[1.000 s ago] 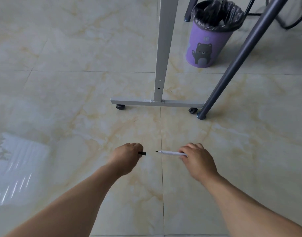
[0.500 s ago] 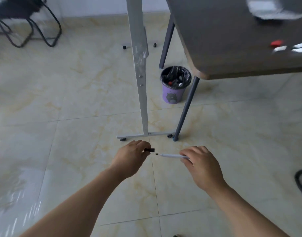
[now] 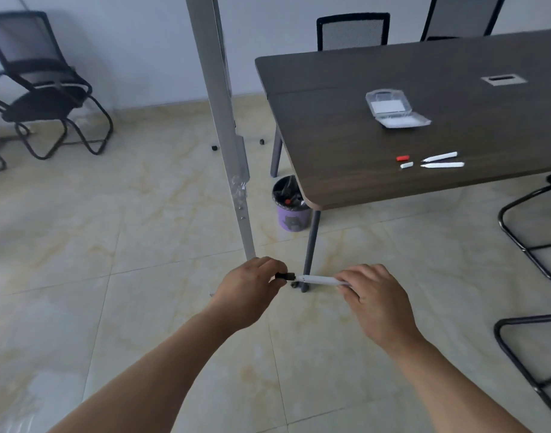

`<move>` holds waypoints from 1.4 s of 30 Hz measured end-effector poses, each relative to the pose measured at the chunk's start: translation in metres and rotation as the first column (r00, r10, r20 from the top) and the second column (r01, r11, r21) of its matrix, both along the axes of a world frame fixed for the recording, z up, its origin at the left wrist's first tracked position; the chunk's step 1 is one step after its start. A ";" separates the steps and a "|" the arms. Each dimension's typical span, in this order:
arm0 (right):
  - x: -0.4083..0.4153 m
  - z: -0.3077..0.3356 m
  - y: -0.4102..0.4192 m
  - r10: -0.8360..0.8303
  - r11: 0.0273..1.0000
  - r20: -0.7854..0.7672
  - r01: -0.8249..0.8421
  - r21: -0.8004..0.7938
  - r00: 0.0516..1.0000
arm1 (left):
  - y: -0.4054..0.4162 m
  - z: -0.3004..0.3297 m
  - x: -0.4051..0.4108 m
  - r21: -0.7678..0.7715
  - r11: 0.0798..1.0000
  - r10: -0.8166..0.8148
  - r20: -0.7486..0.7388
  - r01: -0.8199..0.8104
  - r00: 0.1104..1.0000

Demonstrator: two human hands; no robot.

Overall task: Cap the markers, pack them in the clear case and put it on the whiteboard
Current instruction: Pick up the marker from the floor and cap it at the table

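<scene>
My left hand (image 3: 247,293) pinches a black cap (image 3: 285,276), which sits over the tip of a white marker (image 3: 319,280) held by my right hand (image 3: 375,300), both above the floor. On the dark table (image 3: 346,157) lie two uncapped white markers (image 3: 441,157) (image 3: 443,165), a red cap (image 3: 402,158) and a white cap (image 3: 406,165). The clear case (image 3: 396,109) lies open farther back on the table. The whiteboard's grey upright (image 3: 219,98) stands left of the table; its board surface is out of view.
A purple waste bin (image 3: 291,206) with a black liner stands under the table's corner by a grey table leg (image 3: 310,245). Black chairs stand at far left (image 3: 40,85), behind the table (image 3: 352,31) and at the right edge (image 3: 533,232).
The cap and the marker tip have come together; a gap lay between them a second ago. My view has tilted up, bringing the tabletop, case and loose markers into sight.
</scene>
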State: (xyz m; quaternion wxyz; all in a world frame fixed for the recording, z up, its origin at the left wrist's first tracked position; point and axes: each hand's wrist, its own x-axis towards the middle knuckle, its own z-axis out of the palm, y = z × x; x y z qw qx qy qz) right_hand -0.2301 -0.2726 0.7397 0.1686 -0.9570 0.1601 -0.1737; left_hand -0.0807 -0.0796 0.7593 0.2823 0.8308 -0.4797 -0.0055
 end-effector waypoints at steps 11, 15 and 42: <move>-0.025 0.044 -0.018 0.036 0.999 0.001 -0.036 -0.005 0.999 | -0.030 0.043 -0.018 -0.009 0.988 -0.155 0.025 0.155 0.988; -0.032 0.066 -0.041 0.051 0.999 0.007 -0.051 0.017 0.999 | -0.054 0.061 -0.023 -0.022 0.984 -0.179 0.000 0.179 0.984; 0.015 0.128 -0.283 0.029 0.999 0.015 -0.028 -0.045 0.999 | -0.306 0.114 0.024 0.000 0.990 -0.138 -0.041 0.138 0.990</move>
